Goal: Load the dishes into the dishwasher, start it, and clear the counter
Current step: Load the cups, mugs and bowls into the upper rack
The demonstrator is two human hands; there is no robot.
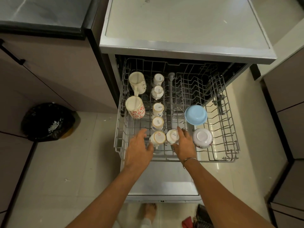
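Ten pieces of crockery sat bases-up in the pulled-out wire rack (230,145) of the dishwasher, seen from the head camera looking steeply down. Along the rack's left edge stood two large mugs, a pale patterned mug (138,83) farther in and a red-flowered mug (135,107) nearer, both leaning a little. Just to their right ran a row of four small cups (158,109), one behind another. In front of that row two more small cups stood side by side, almost touching: the front left cup (158,137) and the front right cup (172,136). On the right half of the rack a blue bowl (195,115) lay upturned, and a white bowl (202,138) with a flowered rim lay just in front of it.

Both hands reached into the front of the rack. The left hand (139,148) was spread, its fingers straight and apart from the front left cup, with only the thumb against the cup's near side. The right hand (185,145) held the front right cup between a forefinger along its far side and a thumb at its near side; a thin bangle (190,160) circled that wrist.

The dishwasher door (164,178) lay open and flat beneath the forearms, and the dishwasher's grey top (181,22) filled the upper frame. A bin lined with a black bag (49,120) stood on the tiled floor to the left, and a bare foot (150,210) showed below the door's edge.
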